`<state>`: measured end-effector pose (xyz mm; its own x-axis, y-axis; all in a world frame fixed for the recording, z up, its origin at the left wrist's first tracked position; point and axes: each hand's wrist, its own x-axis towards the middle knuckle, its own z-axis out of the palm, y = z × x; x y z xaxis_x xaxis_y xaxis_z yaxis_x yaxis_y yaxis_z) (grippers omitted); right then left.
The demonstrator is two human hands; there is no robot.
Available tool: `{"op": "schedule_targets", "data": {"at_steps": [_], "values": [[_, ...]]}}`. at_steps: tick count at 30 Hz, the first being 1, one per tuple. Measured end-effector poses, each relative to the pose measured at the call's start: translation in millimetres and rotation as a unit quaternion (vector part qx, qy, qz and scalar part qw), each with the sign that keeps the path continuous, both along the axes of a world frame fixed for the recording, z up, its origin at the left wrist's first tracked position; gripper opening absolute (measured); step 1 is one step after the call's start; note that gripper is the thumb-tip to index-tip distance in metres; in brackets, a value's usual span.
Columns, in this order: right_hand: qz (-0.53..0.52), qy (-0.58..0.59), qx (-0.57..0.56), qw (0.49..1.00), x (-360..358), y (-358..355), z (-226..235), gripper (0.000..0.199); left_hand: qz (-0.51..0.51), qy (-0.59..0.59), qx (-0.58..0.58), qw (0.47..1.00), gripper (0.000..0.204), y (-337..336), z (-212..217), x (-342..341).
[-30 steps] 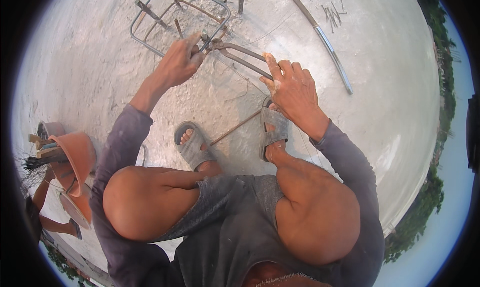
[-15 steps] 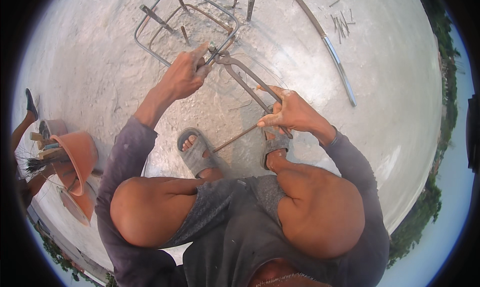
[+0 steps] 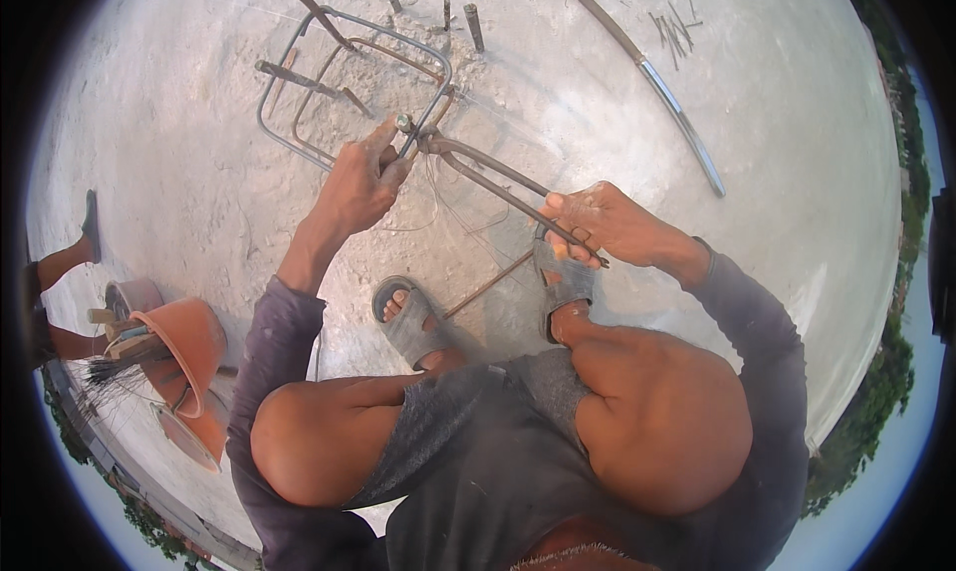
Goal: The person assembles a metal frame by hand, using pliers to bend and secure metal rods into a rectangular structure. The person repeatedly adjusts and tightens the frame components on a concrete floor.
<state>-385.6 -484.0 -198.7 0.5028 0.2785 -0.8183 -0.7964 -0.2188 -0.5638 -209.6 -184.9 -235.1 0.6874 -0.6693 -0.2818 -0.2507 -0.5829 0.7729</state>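
Pincers of dark metal with long handles [image 3: 493, 164] sit in your right hand [image 3: 609, 228], its fingers clamped on the handles. Their head meets the near corner of a grey, box-shaped steel bar loop [image 3: 449, 68], far and a bit left. Your left hand [image 3: 358, 185] curls at that corner; I cannot tell if it grips. Thin grey nails [image 3: 675, 33] lie far right.

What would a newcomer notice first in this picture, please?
Probably the right hand, gripping long pincers with their head at the corner of a bent metal frame, near the top; the left hand is there too. A curved bar at upper right and an orange bucket at lower left come next.
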Motion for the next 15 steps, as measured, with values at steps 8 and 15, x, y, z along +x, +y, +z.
{"op": "schedule_targets", "data": {"at_steps": [8, 15], "values": [[0.013, 0.012, 0.134, 0.991, 18, 4, -16, 0.066, 0.003, -0.005, -0.030, 1.000, 0.059, 3, -7, 1], [0.100, -0.052, -0.001, 0.994, 36, -3, 3, 0.056, -0.004, -0.023, -0.026, 0.999, 0.059, 3, -7, 1]]}}
